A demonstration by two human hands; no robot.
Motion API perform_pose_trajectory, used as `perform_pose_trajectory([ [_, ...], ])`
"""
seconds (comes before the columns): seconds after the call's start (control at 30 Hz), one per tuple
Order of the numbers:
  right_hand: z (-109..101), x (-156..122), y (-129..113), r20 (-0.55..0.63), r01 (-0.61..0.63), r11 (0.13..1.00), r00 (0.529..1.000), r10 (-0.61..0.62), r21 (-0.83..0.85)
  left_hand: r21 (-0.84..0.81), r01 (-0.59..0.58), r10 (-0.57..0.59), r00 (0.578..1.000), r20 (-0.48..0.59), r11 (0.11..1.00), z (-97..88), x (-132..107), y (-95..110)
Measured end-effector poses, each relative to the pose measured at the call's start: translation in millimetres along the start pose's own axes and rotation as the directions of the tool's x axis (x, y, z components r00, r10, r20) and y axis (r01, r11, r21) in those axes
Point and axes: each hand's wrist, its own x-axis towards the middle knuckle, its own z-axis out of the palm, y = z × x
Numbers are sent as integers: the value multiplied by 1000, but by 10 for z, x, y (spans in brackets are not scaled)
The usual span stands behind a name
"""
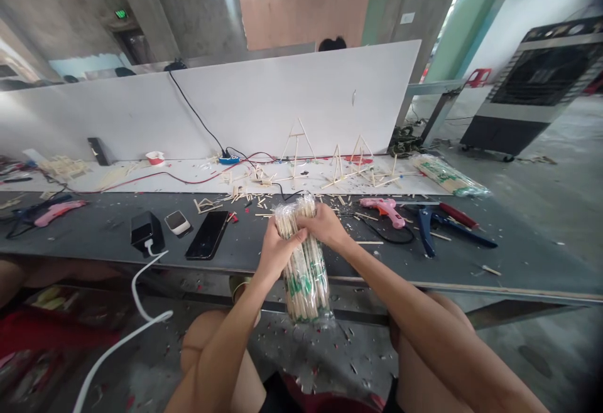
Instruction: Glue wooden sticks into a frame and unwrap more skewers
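Observation:
Both hands grip a clear plastic pack of wooden chopsticks [304,281] with green print, its lower end hanging over the table's front edge. My left hand [277,246] is closed round the pack's left side, the thumb lying across its front. On the upper right side, my right hand [323,225] is closed with its fingers pressed on the plastic near the top end. Just beyond the pack lie cut stick pieces [242,196]. To the right of my right hand is a pink glue gun [384,209].
Stick frames [296,146] stand at the back by a white panel [292,99]. Blue-handled cutters [428,231] and another chopstick pack [450,174] lie right. A phone [207,235], a white device [178,223] and a black charger [146,231] with a white cable are left.

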Motion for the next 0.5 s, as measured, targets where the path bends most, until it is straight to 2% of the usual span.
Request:
perform_pose_trajectory([
  [0.1,30,72,8,-67,-31,999,997,28,-40,12,53,-53,998,-41,999,-26,-3,63],
  [0.2,83,156,-69,-119,-46,997,992,39,-56,64,86,-77,988,-138,994,-87,24,125],
  [0.27,75,241,-147,-142,-57,998,988,55,-9,36,112,-101,969,-226,993,-166,59,164],
  [0.33,-8,374,-205,-231,-52,993,970,75,105,-42,140,-146,947,-286,989,-290,95,218],
  [0.4,-163,553,-204,-418,23,974,905,76,227,-119,158,-188,931,-313,980,-457,119,294],
  [0.47,-336,738,-130,-636,128,961,769,60,245,-162,162,-210,913,-351,973,-648,126,383],
  [0.5,-402,816,-69,-710,133,962,700,79,238,-182,152,-210,905,-370,972,-742,124,425],
])
